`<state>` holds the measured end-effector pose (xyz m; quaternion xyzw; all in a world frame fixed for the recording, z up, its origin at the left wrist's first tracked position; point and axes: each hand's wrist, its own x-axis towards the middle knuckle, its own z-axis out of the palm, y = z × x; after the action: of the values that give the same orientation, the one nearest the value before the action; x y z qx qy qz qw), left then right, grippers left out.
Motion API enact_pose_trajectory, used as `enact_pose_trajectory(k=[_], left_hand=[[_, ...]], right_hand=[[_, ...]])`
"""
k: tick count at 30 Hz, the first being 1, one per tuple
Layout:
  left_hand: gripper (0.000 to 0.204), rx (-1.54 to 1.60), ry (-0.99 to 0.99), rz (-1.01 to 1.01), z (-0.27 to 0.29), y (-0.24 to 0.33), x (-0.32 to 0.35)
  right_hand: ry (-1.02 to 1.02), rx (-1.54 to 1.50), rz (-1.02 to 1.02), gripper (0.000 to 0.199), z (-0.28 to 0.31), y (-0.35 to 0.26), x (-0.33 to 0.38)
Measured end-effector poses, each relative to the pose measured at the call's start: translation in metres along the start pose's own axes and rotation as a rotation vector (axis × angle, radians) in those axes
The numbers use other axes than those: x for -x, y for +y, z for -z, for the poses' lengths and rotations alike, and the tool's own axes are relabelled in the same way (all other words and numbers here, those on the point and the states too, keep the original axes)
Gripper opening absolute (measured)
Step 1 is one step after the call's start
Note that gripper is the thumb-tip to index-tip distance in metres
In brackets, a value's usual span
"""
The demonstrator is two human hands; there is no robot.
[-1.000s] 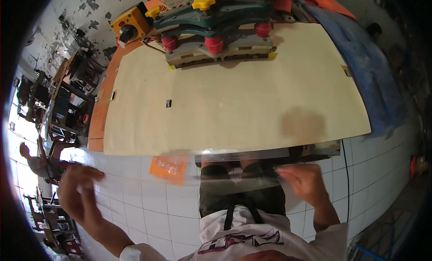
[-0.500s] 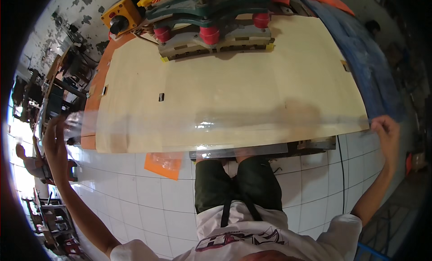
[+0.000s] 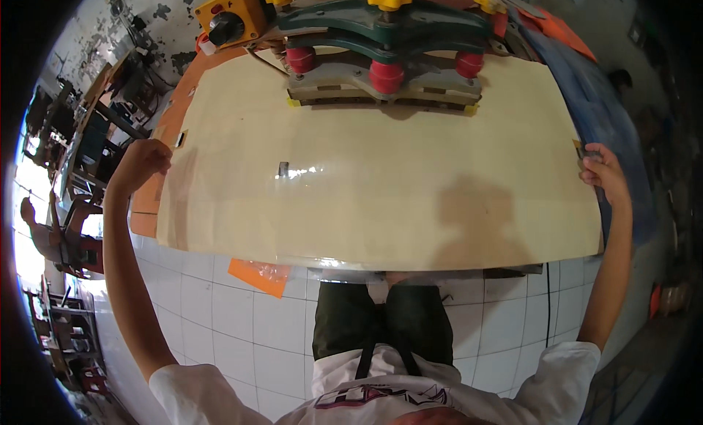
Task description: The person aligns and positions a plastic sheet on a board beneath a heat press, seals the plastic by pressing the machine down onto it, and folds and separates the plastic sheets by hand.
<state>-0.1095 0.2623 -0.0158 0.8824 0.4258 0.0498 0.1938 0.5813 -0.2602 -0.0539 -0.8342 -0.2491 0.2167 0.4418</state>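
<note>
A clear plastic sheet (image 3: 306,172) is spread across the cream table cover (image 3: 381,143), its outline hard to see except for glare. Its near side hangs over the front edge. My left hand (image 3: 145,163) is closed in a pinch on the sheet's left end, beside a small dark mark near the cover's left edge. On the right, my right hand (image 3: 605,173) has its thumb and forefinger curled on the sheet's other end, the other fingers looser. Past the sheet stands a press head (image 3: 384,51), green and grey with red round mounts and yellow knobs.
A yellow control box (image 3: 233,18) with a black knob sits at the back left. Blue sheeting (image 3: 578,84) hangs along the right side. Below the front edge, an orange sheet (image 3: 258,277) lies over white floor tiles. Another person (image 3: 45,231) is at far left.
Both hands have moved away from me, carrying the plastic sheet farther over the cover. The sheet has come down from above the front edge onto the surface.
</note>
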Motion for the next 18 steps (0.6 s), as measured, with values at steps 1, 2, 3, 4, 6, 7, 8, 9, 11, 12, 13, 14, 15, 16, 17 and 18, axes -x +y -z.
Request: enact_pose_trajectory(k=[1,2,3,4,6,7,8,9,11,12,13,14,15,16,17,18], left_hand=[[0.012,0.106,-0.033,-0.014,0.002,-0.013,-0.007],[0.015,0.211,-0.07,-0.026,0.002,-0.019,-0.014],[0.015,0.209,-0.072,-0.015,0.001,-0.025,-0.021],[0.019,0.299,-0.063,-0.011,-0.002,-0.024,-0.03],[0.029,0.348,-0.044,0.026,-0.004,-0.022,-0.046],[0.029,0.354,-0.047,0.028,-0.008,-0.022,-0.057],[0.032,0.372,-0.003,0.072,-0.011,-0.021,-0.067],[0.034,0.39,0.042,0.118,-0.013,-0.021,-0.076],[0.039,0.394,0.082,0.106,-0.021,-0.026,-0.091],[0.041,0.285,0.14,0.071,-0.026,-0.027,-0.096],[0.043,0.178,0.193,0.034,-0.031,-0.025,-0.1],[0.045,-0.01,0.194,0.057,-0.038,-0.012,-0.102],[0.045,-0.008,0.191,0.056,-0.052,0.001,-0.1],[0.045,-0.273,0.429,-0.026,-0.068,0.016,-0.093],[0.046,-0.553,0.668,-0.101,-0.073,0.019,-0.083],[0.043,-0.433,0.675,-0.097,-0.081,0.0,-0.084]], right_hand=[[0.018,0.023,-0.037,0.038,-0.004,-0.002,-0.008],[0.007,0.023,-0.039,0.038,-0.011,-0.003,-0.015],[0.055,0.053,-0.069,0.038,-0.017,-0.004,-0.022],[0.11,0.085,-0.101,0.039,-0.021,-0.005,-0.027],[0.147,0.12,-0.098,0.042,-0.025,-0.006,-0.04],[0.193,0.156,-0.091,0.045,-0.025,-0.007,-0.044],[0.193,0.162,-0.092,0.045,-0.026,-0.007,-0.048],[0.215,0.172,-0.073,0.046,-0.026,-0.006,-0.052],[0.228,0.182,-0.046,0.047,-0.027,0.002,-0.063],[0.262,0.22,-0.013,0.047,-0.028,0.009,-0.068],[0.298,0.261,0.017,0.047,-0.027,0.014,-0.071],[0.299,0.264,0.014,0.047,-0.029,0.012,-0.067],[0.334,0.222,0.006,0.047,-0.031,0.011,-0.063],[0.368,0.177,-0.003,0.047,-0.033,0.008,-0.057],[0.356,0.167,0.002,0.047,-0.036,0.005,-0.055],[0.348,0.123,-0.002,0.048,-0.039,0.001,-0.054]])
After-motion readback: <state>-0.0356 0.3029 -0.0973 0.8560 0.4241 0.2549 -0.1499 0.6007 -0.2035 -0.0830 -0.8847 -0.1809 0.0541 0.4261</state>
